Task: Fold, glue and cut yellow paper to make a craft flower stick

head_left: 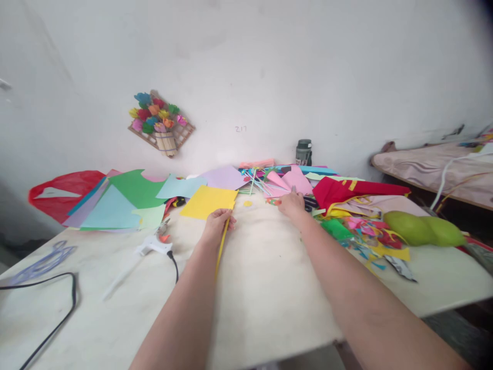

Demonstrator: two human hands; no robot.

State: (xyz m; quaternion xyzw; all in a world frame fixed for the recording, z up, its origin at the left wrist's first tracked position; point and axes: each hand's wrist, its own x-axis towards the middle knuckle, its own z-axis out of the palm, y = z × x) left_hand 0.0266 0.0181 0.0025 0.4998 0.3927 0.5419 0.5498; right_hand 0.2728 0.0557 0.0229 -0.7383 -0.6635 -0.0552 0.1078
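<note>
My left hand is closed on a yellow paper sheet at its lower right corner, where a narrow yellow strip hangs down toward my forearm. My right hand reaches to the back of the table, beside the pink paper and a dark-handled tool. Its fingers are bent around something grey and small that I cannot make out. Between the hands lies a small yellow paper piece.
A white glue gun with a black cord lies left. Coloured sheets are piled at the back left. On the right are red cloth, paper scraps and green fruits. A dark bottle stands by the wall.
</note>
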